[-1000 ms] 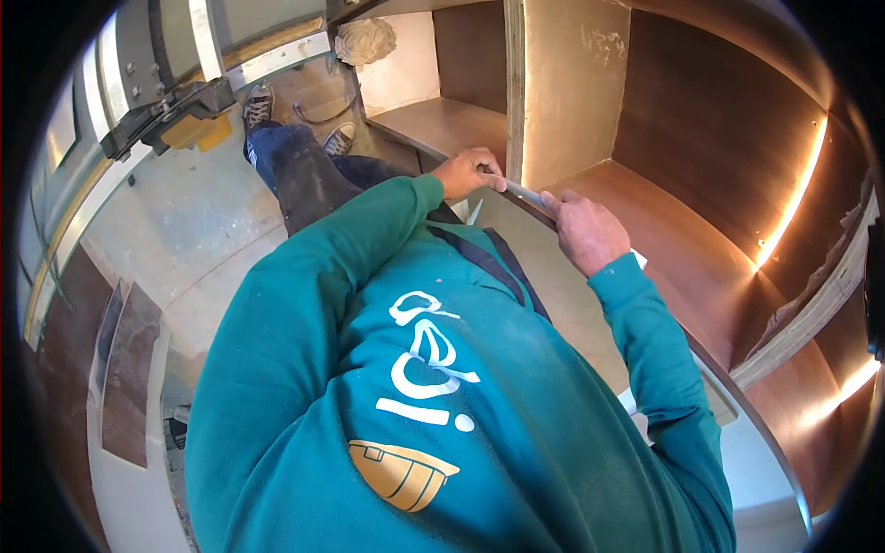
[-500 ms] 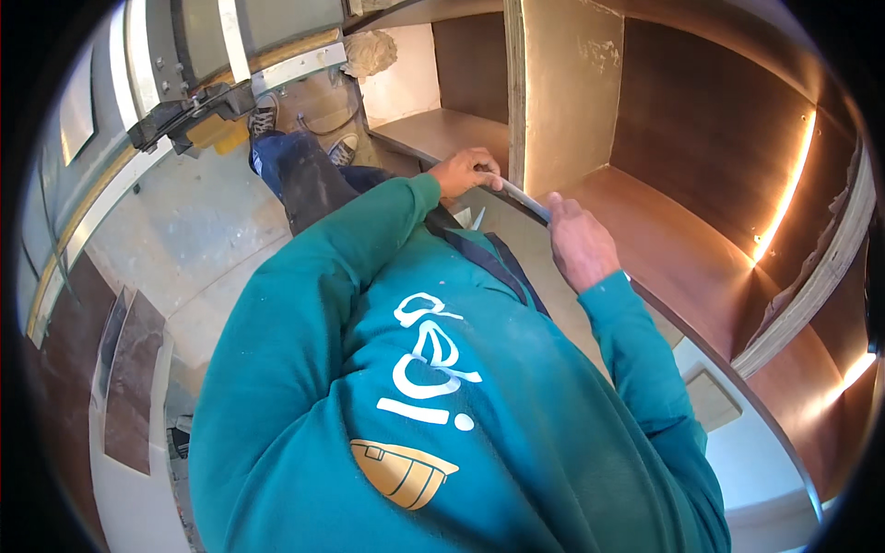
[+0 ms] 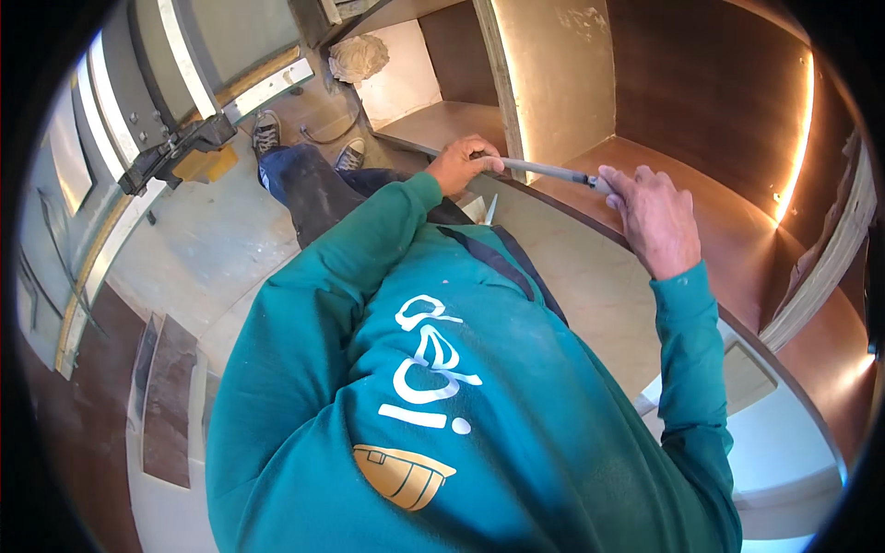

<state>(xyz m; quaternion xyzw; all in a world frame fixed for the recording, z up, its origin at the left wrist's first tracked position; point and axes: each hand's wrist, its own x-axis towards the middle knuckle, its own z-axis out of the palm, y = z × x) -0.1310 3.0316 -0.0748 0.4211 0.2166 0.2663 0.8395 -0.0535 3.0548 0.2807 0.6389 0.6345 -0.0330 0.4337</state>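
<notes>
A slim grey rod (image 3: 546, 170) with a dark collar near its right end is stretched between my two hands, above the front edge of a brown shelf (image 3: 636, 198). At its left end my left hand (image 3: 466, 166) pinches it between thumb and fingers. My right hand (image 3: 653, 217) grips the other end beyond the collar, thumb against it and the other fingers loosely bent. What kind of tool or strip it is I cannot make out. Just below my left hand, a pale pointed piece (image 3: 490, 210) sticks up by my waist.
Upright panels divide the brown cabinet; a light strip (image 3: 800, 138) glows along its back. Near its far left corner lies a crumpled tan lump (image 3: 359, 58). A metal frame with a black bracket (image 3: 175, 157) stands left of my legs. Brown panels (image 3: 171, 401) lean at lower left.
My right hand has moved to the right, away from my left hand, baring more of the rod and its dark collar. My left hand keeps its pinch.
</notes>
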